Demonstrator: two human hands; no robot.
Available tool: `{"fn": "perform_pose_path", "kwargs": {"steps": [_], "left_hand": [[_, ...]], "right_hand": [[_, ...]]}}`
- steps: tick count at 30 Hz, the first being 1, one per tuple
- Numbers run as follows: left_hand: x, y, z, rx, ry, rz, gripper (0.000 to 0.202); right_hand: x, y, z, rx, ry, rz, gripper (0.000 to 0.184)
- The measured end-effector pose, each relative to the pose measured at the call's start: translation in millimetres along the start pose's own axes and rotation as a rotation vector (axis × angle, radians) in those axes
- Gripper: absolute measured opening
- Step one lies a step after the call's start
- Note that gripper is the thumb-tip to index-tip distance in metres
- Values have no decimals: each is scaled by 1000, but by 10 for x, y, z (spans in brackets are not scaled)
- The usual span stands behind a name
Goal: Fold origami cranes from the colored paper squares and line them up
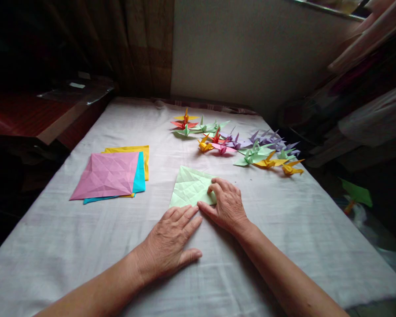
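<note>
A light green sheet of origami paper point(192, 187), marked with crossing creases, lies on the cloth in front of me. My left hand point(174, 235) rests flat along the sheet's near edge, fingers stretched out and thumb apart. At the right side, my right hand point(227, 204) is closed on the paper, with its fingers bent over the right edge and its thumb at the near edge. The fingertips of both hands almost meet at that near edge. My right hand covers the sheet's right part.
Creased pink point(110, 174), blue point(139, 176) and yellow point(146, 160) sheets lie stacked at left. Several folded paper cranes point(252, 153) stand at the back and right of the cloth-covered table point(86, 246). A green paper piece point(356, 192) is beyond the right edge.
</note>
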State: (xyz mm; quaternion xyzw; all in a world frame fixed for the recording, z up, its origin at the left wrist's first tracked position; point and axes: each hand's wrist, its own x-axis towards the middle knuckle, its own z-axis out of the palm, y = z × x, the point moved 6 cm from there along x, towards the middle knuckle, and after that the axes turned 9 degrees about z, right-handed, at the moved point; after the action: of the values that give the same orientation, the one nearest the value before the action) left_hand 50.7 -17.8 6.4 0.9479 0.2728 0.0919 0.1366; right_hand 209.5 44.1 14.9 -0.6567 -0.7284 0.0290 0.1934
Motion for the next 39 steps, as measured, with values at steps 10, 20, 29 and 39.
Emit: {"fn": "perform_pose_path", "kwargs": {"steps": [10,20,29,39], "left_hand": [[-18,-67,-6,2,-81,3,66],[-355,-208,-91,68,-100,-4,68],[-626,-326,-216,172,-118,-53,65],[-492,-280,-302,282,-53,-44,60]], "right_hand": [[-11,475,-53,85,-23,128,22],[1,507,-15,132,-38,148,22],[3,498,-18,155,-20,150,21],[-36,410,-130,109,79,74,39]]}}
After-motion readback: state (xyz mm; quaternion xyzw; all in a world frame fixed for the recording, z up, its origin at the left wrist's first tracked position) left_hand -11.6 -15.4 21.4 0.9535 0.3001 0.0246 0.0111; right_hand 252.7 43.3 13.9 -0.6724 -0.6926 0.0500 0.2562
